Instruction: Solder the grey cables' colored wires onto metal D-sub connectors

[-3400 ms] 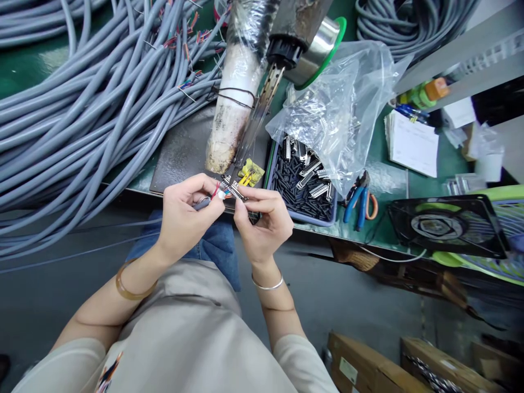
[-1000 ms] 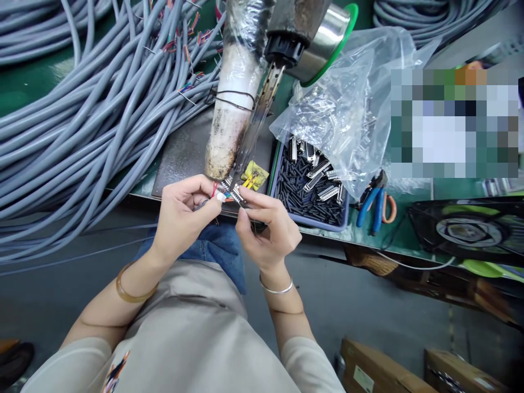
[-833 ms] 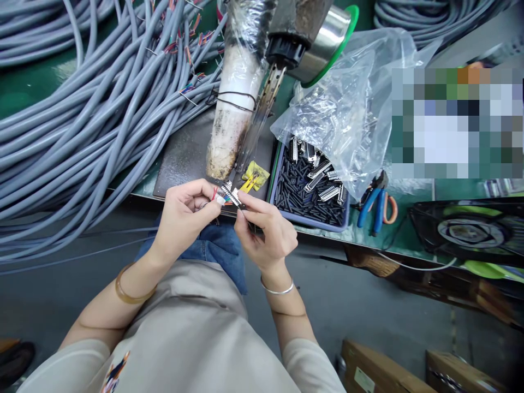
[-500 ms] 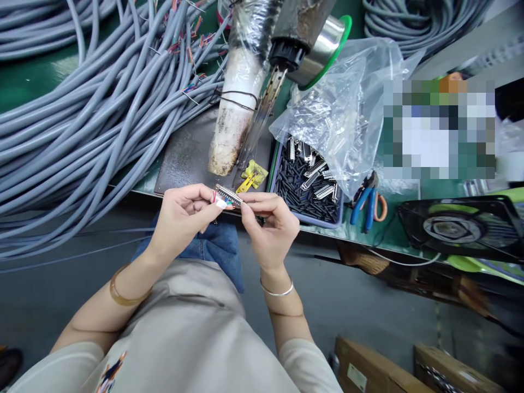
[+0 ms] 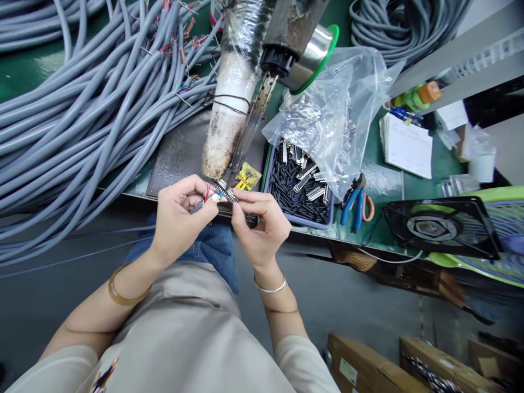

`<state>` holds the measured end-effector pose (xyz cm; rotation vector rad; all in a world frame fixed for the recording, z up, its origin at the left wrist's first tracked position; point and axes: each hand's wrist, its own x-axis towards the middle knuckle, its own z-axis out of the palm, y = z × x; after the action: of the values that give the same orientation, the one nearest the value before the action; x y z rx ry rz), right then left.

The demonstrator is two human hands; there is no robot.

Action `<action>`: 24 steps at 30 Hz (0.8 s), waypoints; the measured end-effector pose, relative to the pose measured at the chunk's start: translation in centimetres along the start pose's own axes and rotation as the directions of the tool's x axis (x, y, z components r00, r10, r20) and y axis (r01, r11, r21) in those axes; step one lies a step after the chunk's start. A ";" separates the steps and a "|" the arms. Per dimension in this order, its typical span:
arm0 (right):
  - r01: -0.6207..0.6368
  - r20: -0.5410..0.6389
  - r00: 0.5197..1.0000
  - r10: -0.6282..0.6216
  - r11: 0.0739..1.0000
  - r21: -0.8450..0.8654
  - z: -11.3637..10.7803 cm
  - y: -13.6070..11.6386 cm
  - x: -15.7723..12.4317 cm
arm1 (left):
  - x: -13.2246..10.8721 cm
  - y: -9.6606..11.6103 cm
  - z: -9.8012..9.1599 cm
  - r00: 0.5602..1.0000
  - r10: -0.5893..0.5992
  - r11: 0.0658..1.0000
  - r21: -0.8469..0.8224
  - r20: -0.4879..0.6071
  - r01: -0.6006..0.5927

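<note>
My left hand (image 5: 180,218) pinches thin coloured wires (image 5: 221,196), red, green, blue and orange among them, against the near side of a D-sub connector (image 5: 225,189). The thumb and fingers of my right hand (image 5: 262,224) grip the connector's right end. Just above the connector hangs the tip of a soldering iron (image 5: 245,136), which points down from overhead; whether it touches the metal pins I cannot tell. The cable behind the wires is mostly hidden by my left hand. A yellow piece (image 5: 248,176) lies just beyond my right fingertips.
Grey cables (image 5: 82,109) with stripped ends heap at left. A solder spool (image 5: 313,60) stands behind the iron. Right of my hands are a bin (image 5: 301,215) of black sleeves and connectors, a plastic bag (image 5: 327,109), pliers (image 5: 356,204) and a black fan (image 5: 442,226).
Both hands have moved the connector and wires closer to the soldering iron's tip. My grips stay the same. The whole view has shifted slightly, with things appearing further left.
</note>
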<state>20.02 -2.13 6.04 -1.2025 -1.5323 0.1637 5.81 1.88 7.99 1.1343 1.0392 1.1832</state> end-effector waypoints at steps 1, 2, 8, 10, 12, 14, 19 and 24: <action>0.004 -0.001 1.000 -0.004 1.000 -0.005 0.0 0.0 0.0 | 0.0 0.0 0.1 1.000 0.001 1.000 0.008 -0.005 -0.001; 0.008 -0.002 1.000 -0.008 1.000 -0.011 0.0 0.1 0.1 | 0.1 0.0 0.1 1.000 0.002 1.000 0.016 -0.010 -0.002; 0.025 -0.006 1.000 -0.025 0.999 -0.024 0.0 0.2 0.4 | 0.1 0.0 0.3 0.999 0.034 0.997 0.069 -0.039 -0.031; 0.034 -0.010 0.999 -0.034 0.999 -0.038 0.0 0.1 0.5 | 0.0 0.2 0.4 0.997 0.065 0.994 0.085 -0.040 -0.061; 0.048 -0.010 0.999 -0.048 0.997 -0.058 -0.1 0.0 0.7 | 0.0 0.3 0.4 0.995 0.095 0.991 0.094 -0.035 -0.092; 0.067 -0.005 0.998 -0.067 0.994 -0.084 -0.2 -0.1 0.7 | 0.0 0.3 0.4 0.994 0.100 0.991 0.096 -0.033 -0.096; 0.167 0.046 0.986 -0.162 0.969 -0.180 -0.3 -0.1 0.2 | 0.2 -0.1 -0.2 0.999 -0.031 0.998 0.056 0.008 0.031; 0.100 0.015 0.995 -0.099 0.989 -0.106 -0.4 -0.1 -0.2 | -0.1 -0.1 -0.6 0.994 -0.090 0.996 0.006 0.059 0.090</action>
<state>20.31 -2.55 6.08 -1.2066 -1.6223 0.0217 5.20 1.80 7.82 1.1076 1.0364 1.0709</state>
